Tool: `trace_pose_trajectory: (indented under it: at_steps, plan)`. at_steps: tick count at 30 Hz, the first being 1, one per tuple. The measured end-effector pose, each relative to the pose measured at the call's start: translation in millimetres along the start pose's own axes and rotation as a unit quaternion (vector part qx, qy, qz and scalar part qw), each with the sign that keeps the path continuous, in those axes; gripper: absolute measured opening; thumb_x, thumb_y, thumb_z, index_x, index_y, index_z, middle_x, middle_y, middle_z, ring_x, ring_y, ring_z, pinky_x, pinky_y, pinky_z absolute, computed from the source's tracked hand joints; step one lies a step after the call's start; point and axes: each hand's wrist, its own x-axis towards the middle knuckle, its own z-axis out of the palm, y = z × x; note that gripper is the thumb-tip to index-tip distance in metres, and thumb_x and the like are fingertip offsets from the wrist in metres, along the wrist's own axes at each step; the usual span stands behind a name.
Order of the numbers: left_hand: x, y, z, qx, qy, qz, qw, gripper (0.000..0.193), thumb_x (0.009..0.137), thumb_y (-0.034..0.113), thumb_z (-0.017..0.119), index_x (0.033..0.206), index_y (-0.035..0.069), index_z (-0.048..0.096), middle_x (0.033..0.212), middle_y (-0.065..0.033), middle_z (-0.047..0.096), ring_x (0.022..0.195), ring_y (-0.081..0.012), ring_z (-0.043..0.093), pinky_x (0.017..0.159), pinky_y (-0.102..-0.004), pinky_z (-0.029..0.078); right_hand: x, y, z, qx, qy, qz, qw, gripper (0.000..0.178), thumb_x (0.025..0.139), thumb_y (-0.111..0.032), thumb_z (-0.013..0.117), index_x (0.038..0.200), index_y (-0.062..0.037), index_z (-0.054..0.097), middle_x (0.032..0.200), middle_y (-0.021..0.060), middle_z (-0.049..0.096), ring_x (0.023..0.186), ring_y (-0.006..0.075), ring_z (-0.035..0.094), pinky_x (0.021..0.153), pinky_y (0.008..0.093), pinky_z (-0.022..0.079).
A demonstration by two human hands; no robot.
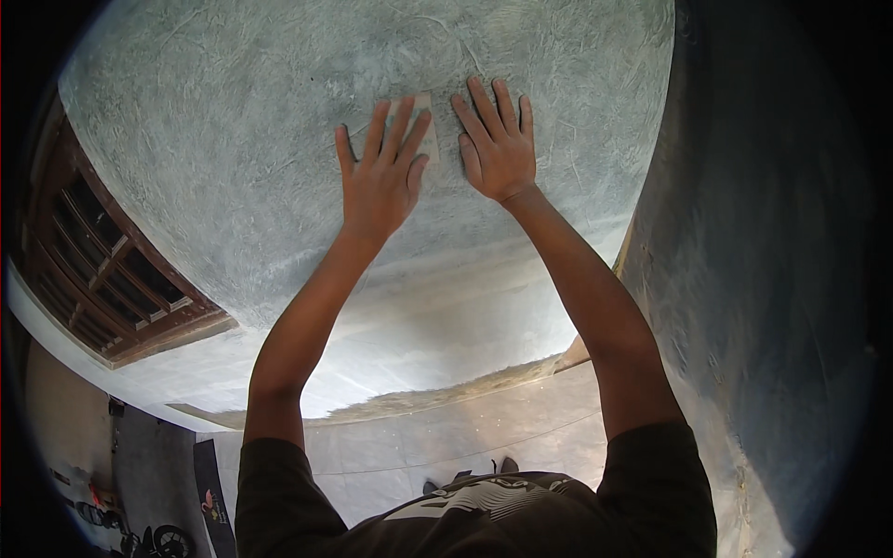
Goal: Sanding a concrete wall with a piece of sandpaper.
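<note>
Plainly, a pale rectangular sheet [430, 144] is seen against the rough grey wall [279, 139], partly covered by the left hand [379, 177]. The left fingers are spread wide and laid over the sheet, which is not grasped. Just to its right, the right hand [499, 153] is held palm to the wall, fingers extended and parted, nothing gripped. Dark slatted openings are contained within a brown wooden frame [84, 298] at left.
</note>
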Motion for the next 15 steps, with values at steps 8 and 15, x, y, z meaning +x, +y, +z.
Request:
trace_pose_trajectory:
  at_steps: [8, 15]
  plan:
    - [-12, 7, 1, -0.021, -0.031, 0.044, 0.998, 0.06, 0.096, 0.031, 0.063, 0.152, 0.024, 0.043, 0.164, 0.0028, 0.029, 0.151, -0.0235, 0.026, 0.114, -0.0678, 0.014, 2, -2, -1, 0.007, 0.004, -0.001, 1.0, 0.056, 0.09, -0.024, 0.056, 0.146, -0.0222, 0.051, 0.16, 0.0046, 0.036, 0.148, 0.0325, 0.03, 0.115, 0.0619, 0.022]
    - [30, -14, -15, 0.108, 0.033, -0.032, 0.993, 0.066, 0.091, 0.042, 0.066, 0.151, 0.026, 0.044, 0.163, 0.0041, 0.031, 0.151, -0.0222, 0.026, 0.116, -0.0648, 0.016, 2, -1, -1, -0.005, 0.005, -0.003, 1.0, 0.056, 0.09, -0.025, 0.056, 0.146, -0.0219, 0.05, 0.16, 0.005, 0.036, 0.148, 0.033, 0.03, 0.115, 0.062, 0.021]
